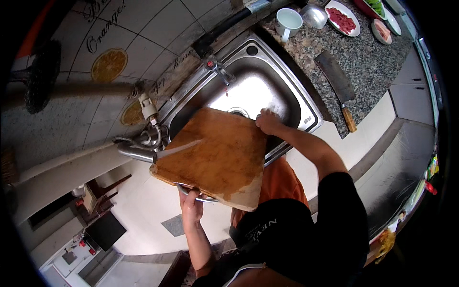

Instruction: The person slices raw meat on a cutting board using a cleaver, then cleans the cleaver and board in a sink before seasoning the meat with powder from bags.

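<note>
As water hits the board mid-frame, left hand grips lower-edge ring, right hand curls at right corner, grasp unclear; likely rinsing, next needs steady tilt.

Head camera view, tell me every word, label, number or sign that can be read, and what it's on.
Wall tiles: dark script lettering near an orange-slice picture, partly legible, not transcribed.
Black shirt: pale capitals, plus smaller print too small to read.
Sink rim: marking too small to read.
</note>
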`<state>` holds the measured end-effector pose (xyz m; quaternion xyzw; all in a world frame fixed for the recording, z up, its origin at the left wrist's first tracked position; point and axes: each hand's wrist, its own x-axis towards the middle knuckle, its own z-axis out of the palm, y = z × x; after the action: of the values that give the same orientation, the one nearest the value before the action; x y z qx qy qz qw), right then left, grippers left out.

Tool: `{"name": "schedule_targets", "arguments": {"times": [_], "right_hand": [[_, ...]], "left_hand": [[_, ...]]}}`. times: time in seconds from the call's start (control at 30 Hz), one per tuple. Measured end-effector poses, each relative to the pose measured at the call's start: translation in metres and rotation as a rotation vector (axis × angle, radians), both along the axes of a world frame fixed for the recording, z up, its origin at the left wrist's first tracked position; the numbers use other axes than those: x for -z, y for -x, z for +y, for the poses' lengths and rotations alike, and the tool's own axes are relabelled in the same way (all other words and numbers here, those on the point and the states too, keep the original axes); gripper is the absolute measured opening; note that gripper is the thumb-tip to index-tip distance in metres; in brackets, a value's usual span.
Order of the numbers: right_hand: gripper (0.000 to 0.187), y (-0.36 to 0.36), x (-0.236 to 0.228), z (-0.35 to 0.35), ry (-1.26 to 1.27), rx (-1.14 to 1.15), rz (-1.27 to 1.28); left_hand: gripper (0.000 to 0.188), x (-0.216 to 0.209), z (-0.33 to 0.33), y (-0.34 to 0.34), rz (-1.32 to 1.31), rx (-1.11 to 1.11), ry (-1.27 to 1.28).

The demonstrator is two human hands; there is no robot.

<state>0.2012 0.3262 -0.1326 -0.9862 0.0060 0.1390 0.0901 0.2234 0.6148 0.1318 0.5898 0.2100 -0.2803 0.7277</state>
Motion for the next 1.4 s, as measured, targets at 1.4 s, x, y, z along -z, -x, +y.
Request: {"name": "schedule_targets", "arguments": {"times": [1.4], "right_hand": [[0.035,-0.068,-0.177,0.144,-1.049,-0.023,-0.018]], "left_hand": [[0.057,0.006,-0.006,0.005,0.029,-0.068,0.083]]}}
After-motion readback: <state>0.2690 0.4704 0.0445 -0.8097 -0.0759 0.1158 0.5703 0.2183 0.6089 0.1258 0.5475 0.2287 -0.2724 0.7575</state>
